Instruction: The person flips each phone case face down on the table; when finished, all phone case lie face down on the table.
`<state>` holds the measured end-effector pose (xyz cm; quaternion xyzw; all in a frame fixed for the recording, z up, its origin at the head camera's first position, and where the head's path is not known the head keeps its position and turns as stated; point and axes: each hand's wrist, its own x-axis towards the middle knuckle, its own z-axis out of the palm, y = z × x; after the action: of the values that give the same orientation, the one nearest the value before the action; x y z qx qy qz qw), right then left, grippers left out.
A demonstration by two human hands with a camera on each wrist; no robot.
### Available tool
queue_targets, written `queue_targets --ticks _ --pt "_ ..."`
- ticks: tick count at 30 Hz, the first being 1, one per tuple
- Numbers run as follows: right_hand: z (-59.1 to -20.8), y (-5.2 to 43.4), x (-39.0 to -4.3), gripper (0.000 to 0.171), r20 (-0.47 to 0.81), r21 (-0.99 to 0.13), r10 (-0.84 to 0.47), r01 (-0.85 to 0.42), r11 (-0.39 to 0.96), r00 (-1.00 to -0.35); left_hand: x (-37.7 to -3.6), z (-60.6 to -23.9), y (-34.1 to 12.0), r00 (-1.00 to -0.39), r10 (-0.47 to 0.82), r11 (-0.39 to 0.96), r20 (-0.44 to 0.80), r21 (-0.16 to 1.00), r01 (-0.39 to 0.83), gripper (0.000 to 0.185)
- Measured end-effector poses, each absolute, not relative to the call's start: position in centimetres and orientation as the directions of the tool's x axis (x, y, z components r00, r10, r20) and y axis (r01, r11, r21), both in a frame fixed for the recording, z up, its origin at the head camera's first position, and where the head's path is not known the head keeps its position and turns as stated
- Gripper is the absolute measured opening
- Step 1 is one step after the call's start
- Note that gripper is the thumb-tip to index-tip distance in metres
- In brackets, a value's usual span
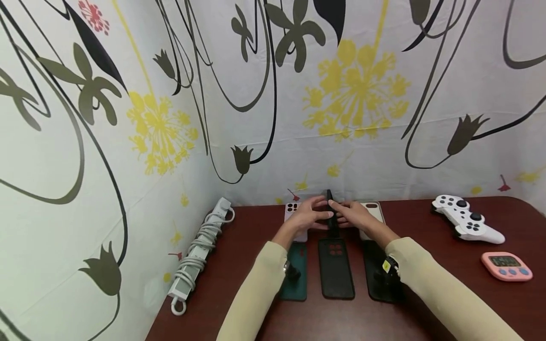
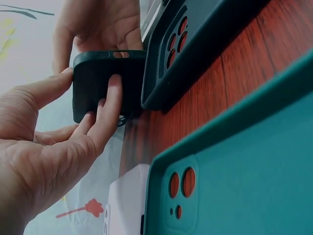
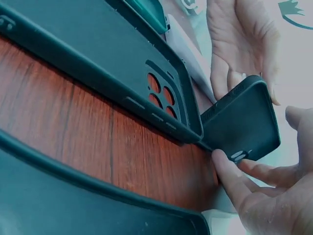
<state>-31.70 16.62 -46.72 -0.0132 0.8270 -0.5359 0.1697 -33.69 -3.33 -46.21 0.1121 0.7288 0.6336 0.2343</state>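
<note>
Item 1: raised black phone case (image 2: 93, 81), stood up from the bench (image 1: 232, 251) between both hands, toward its far edge; my head view gave it as a narrow dark strip, and from the right wrist I saw its hollow inner side and small camera openings.

Item 2: left hand (image 1: 304, 217). It pinched item 1, thumb at the case's edge, fingers laid along the back.

Item 3: right hand (image 1: 356, 215). Fingertips touched item 1 near the camera openings, with the thumb held away from the fingers; I could not tell whether it pinched.

Item 4: middle black phone case (image 1: 337, 277), flat, directly in front of item 1, four lens openings at the far end.

Item 5: teal phone case (image 1: 298, 286), flat, left of item 4; behind it, a lilac case (image 1: 302, 237).

Item 6: right-hand black phone case (image 1: 377, 294), partly hidden by the right wrist; behind it, a pale case (image 1: 377, 212).

Item 7: white game controller (image 1: 469, 220), far right; nearer, a pink timer (image 1: 506, 263).

Item 8: white power strip (image 1: 198, 253), cord wound round it, at the left edge.

Item 9: flower-printed wall covering (image 1: 273, 94), behind everything.
</note>
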Motion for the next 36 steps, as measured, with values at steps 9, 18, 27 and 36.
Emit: queue_targets --ticks 9,18,27,36 --pt "-46.7 17.0 -31.9 0.096 -0.273 -0.906 -0.208 0.178 0.385 -0.939 -33.7 -45.9 -2.8 -0.836 0.504 0.137 -0.216 0.976 -0.170 0.081" --pt "-46.6 17.2 -31.2 0.090 -0.244 -0.926 -0.179 0.174 0.334 -0.953 -33.8 -46.3 -3.2 -0.776 0.579 0.070 -0.248 0.964 -0.256 0.071" --pt "-46.7 16.3 -30.7 0.071 -0.192 -0.920 -0.145 0.127 0.370 -0.971 -34.2 -47.2 -2.5 -0.809 0.513 0.141 -0.286 0.958 -0.249 0.054" --pt "-46.1 16.6 -30.5 0.060 -0.139 -0.904 -0.044 0.109 0.413 -0.989 -34.5 -47.3 -2.1 -0.816 0.490 0.162 -0.306 0.952 -0.260 0.053"
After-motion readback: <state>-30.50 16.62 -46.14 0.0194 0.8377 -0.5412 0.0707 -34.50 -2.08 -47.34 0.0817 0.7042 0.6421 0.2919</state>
